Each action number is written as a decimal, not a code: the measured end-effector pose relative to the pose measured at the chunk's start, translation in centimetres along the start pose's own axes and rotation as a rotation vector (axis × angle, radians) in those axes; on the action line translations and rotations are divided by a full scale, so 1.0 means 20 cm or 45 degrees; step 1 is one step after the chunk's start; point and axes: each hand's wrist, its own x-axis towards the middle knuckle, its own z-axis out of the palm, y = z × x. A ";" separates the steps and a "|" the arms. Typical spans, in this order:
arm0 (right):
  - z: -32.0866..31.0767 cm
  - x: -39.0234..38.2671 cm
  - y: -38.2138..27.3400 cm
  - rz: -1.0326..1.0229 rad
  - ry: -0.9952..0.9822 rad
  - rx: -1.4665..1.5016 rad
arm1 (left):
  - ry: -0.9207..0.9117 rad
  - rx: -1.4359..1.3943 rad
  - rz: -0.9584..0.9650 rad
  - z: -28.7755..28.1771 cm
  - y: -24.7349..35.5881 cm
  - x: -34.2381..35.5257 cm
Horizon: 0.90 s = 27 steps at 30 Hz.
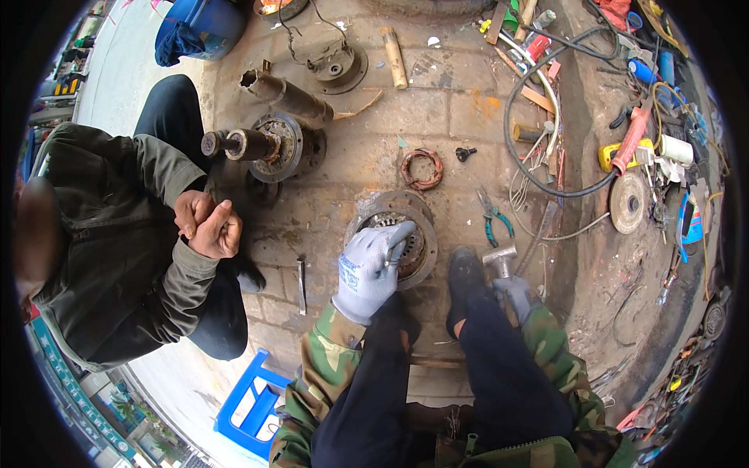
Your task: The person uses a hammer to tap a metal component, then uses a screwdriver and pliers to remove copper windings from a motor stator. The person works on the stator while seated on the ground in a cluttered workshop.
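My left hand (363,274), in a grey-white work glove, is closed over a round metal motor housing (427,269) standing on the pavement between my feet. A slotted ring shows inside the housing. Whatever the left fingers pinch is mostly hidden; a thin dark bit shows by them. By my right knee, my gloved right hand (512,293) grips a hammer (499,254), its metal head pointing up and away from me. Past the housing lie a reddish-brown winding ring (422,169) and a small black part (466,154). Teal-handled pliers (499,221) rest to its right.
Another person (117,234) squats at left, hands clasped, beside a rusty shaft with flanges (279,148). A metal bar (302,287) and blue stool (248,405) are nearer. Cables (507,132), a grinding disc (628,203) and tools clutter the right; a blue tub (214,27) stands far left.
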 end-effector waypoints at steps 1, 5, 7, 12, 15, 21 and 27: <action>0.06 -0.09 -0.05 -0.031 0.160 -0.142 | 0.016 -0.017 0.007 0.00 0.00 0.00; 0.27 -0.63 -0.36 -0.704 0.164 -0.720 | 0.025 -0.021 0.001 0.01 -0.01 -0.03; 0.39 -0.83 -0.56 -0.974 -0.016 -1.016 | -0.022 -0.033 -0.040 0.02 -0.02 -0.02; 0.72 -1.08 -0.80 -1.893 -0.121 -1.541 | -0.292 0.042 -0.254 0.05 -0.12 -0.01; 0.84 -1.06 -0.83 -1.780 -0.031 -1.718 | -0.177 -0.179 -0.150 0.07 -0.15 -0.12; 0.83 -1.12 -0.75 -1.731 -0.021 -1.560 | -0.413 0.184 -0.227 0.09 -0.18 -0.12; 0.73 -1.10 -0.79 -1.429 0.049 -1.398 | 0.272 -0.073 0.023 -0.06 0.05 -0.02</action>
